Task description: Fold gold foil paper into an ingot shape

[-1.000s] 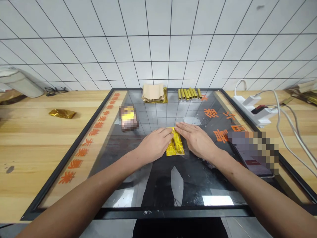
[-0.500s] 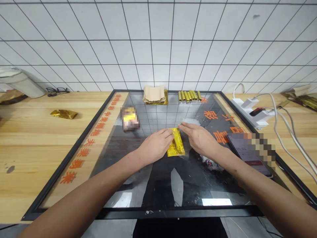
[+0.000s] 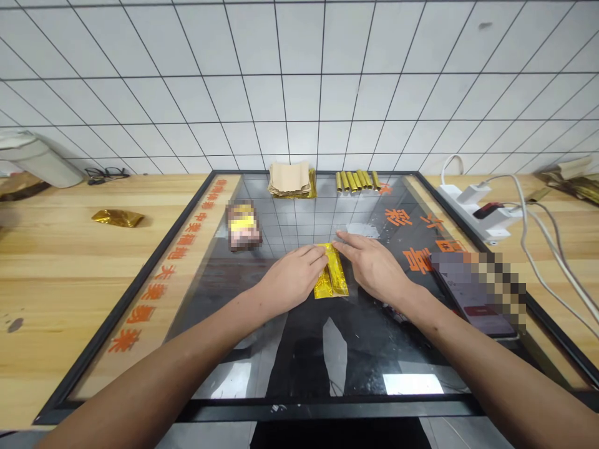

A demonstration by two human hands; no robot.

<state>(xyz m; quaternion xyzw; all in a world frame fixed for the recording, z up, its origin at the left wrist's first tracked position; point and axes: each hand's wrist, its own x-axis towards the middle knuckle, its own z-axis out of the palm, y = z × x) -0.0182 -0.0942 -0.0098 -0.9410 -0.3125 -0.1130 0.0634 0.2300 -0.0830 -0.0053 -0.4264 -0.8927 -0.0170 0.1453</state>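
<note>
A sheet of gold foil paper (image 3: 337,274) lies on the dark glass tabletop, with a lengthwise crease or fold down its middle. Over its left edge, my left hand (image 3: 296,274) has its fingers bent and pressed together on the foil; the thumb is hidden. My right hand (image 3: 374,265) reaches in from the right with fingers stretched out, the tips touching the foil's upper right edge. Behind the hands stand a stack of tan paper sheets with gold foil backs (image 3: 289,179) and a row of several rolled gold tubes (image 3: 358,181).
A blurred brown packet (image 3: 244,227) stands left of my hands. On the right lie a phone (image 3: 472,299) and a power strip (image 3: 475,209) with white cables. A gold wrapper (image 3: 116,217) and glasses (image 3: 107,174) rest on the wooden tabletop (image 3: 51,262) at left.
My right hand has moved slightly left and down, so its fingertips now meet the foil's upper right edge. My left hand keeps its place on the foil.
</note>
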